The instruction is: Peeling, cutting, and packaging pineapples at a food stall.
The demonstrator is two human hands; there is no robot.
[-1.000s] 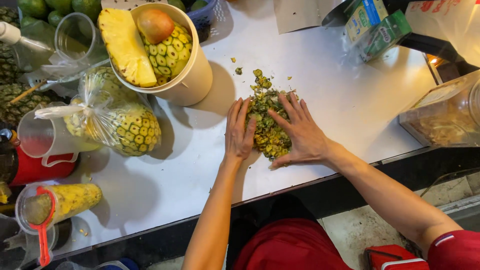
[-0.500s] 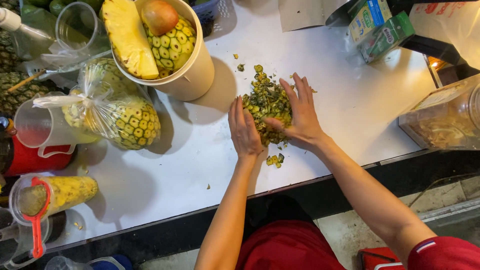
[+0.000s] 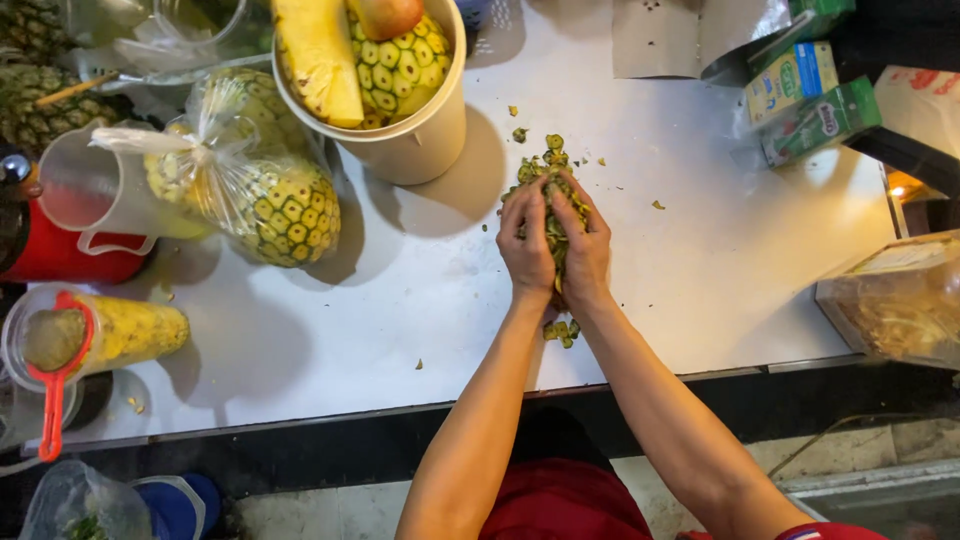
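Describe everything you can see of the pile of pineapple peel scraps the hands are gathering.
The peel scraps are small green-and-yellow bits of pineapple skin, pressed into a loose heap on the white table. The left hand and right hand cup the heap from both sides, hiding much of it. Some pieces stick out beyond the fingertips, a few lie scattered on the table past the heap, and a small clump sits by the wrists near the table's front edge.
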